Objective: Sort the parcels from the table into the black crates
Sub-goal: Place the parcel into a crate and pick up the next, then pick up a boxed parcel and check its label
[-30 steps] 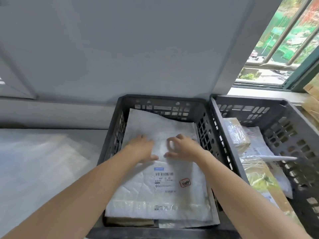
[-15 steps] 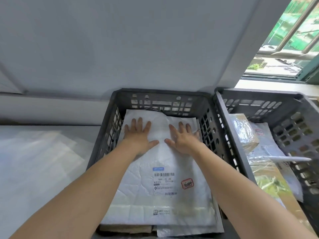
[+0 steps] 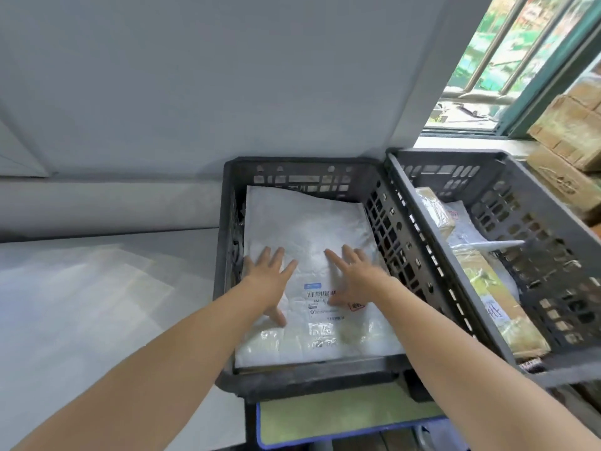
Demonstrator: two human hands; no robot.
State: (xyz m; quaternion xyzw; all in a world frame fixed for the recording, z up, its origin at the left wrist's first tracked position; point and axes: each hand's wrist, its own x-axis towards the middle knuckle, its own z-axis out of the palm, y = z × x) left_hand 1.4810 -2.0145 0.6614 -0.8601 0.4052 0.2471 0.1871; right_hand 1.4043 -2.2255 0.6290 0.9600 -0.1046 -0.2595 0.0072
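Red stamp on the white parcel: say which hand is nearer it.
Right. The right hand lies just beyond the red stamp, almost touching; the left hand presses the white parcel farther left, past the barcode label.

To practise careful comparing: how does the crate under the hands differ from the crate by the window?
The left crate shows one large flat white parcel nearly covering its floor; the right crate holds several smaller parcels, jumbled. The left hand and right hand lie flat inside the left crate; neither reaches the right crate. Both are black with perforated walls.
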